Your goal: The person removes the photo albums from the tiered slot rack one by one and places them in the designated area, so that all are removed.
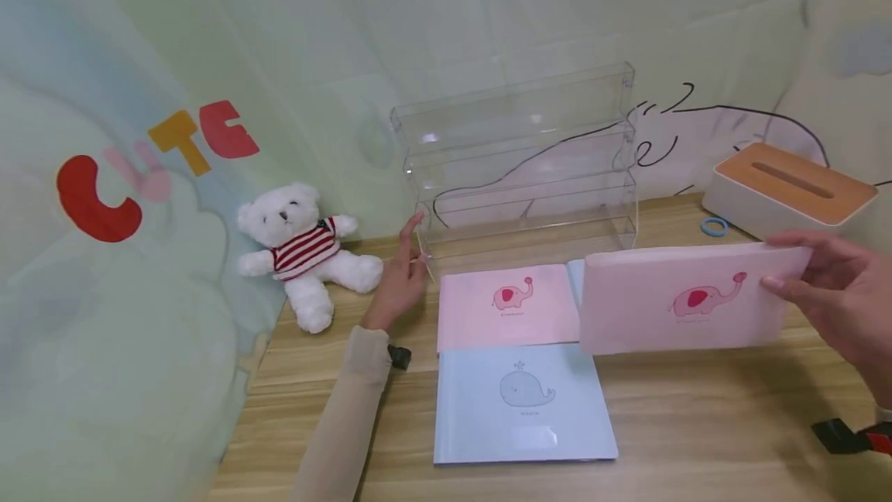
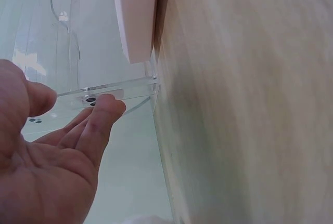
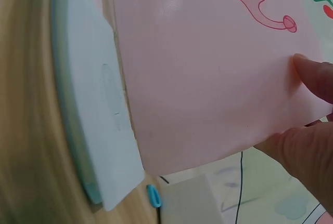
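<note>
My right hand (image 1: 839, 293) pinches a thin pink book (image 1: 641, 308) by its right end, thumb on the cover with the elephant drawing. This book is held up off the table, tilted toward me. With thumb and fingers on either side of its edge, my left hand (image 2: 57, 156) holds the left side panel of a clear acrylic tiered rack (image 1: 523, 165). Another pink elephant book (image 1: 474, 308) lies before the rack. Nearer to me lies a light blue whale book (image 1: 488, 409). A further light blue book (image 3: 96, 94) is mostly hidden behind the raised one in the head view.
A white teddy bear (image 1: 313, 269) in a striped shirt sits left of the rack. Toward the back right stand a tissue box (image 1: 773, 192) with a brown top and a small blue ring (image 1: 714, 226). A printed wall (image 1: 334, 37) rises behind the wooden table (image 1: 697, 424).
</note>
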Demonstrator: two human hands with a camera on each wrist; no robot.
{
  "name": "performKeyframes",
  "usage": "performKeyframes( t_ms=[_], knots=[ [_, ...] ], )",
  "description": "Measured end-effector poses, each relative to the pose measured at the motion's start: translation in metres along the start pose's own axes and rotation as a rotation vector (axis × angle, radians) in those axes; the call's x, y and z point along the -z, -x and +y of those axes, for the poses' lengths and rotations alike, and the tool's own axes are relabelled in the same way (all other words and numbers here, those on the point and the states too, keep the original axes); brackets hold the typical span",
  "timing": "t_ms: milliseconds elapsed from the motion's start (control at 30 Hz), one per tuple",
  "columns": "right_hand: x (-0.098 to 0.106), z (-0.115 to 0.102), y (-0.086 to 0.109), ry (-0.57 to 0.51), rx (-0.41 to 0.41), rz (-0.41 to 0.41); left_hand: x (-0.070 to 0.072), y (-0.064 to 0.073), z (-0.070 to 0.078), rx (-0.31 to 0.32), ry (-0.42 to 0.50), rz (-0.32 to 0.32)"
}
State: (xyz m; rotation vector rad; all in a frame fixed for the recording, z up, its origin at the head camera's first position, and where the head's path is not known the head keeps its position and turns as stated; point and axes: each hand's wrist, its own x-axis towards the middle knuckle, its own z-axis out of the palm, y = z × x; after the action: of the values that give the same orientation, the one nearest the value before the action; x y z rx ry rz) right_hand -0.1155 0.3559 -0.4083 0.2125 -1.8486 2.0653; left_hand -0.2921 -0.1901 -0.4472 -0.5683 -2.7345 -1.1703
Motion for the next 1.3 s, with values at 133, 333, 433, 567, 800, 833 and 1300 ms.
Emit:
performKeyframes(
  t_ms=[133, 333, 433, 567, 800, 833, 1300],
  knots=[
    [0.004, 0.008, 0.01, -0.032, -0.024, -0.012, 0.001, 0.0, 0.0, 0.013, 0.0, 0.001],
    [0.011, 0.015, 0.023, 0.073, -0.072, 0.006, 0.0, -0.001, -0.004, 0.018, 0.023, -0.01],
    [0.016, 0.018, 0.027, 0.055, -0.084, 0.004, 0.0, -0.001, -0.004, 0.019, 0.018, -0.011],
    [0.022, 0.022, 0.034, 0.008, -0.106, -0.007, 0.0, 0.0, -0.001, 0.012, 0.005, -0.008],
    [0.025, 0.026, 0.039, 0.142, -0.186, -0.021, 0.001, 0.001, 0.0, 0.013, 0.002, -0.007],
    [0.025, 0.026, 0.039, 0.211, -0.206, -0.021, 0.001, 0.001, -0.001, 0.013, 0.003, -0.005],
    [0.03, 0.04, 0.033, 0.754, -0.461, -0.183, 0.002, 0.001, 0.001, 0.014, -0.003, -0.02]
  ],
)
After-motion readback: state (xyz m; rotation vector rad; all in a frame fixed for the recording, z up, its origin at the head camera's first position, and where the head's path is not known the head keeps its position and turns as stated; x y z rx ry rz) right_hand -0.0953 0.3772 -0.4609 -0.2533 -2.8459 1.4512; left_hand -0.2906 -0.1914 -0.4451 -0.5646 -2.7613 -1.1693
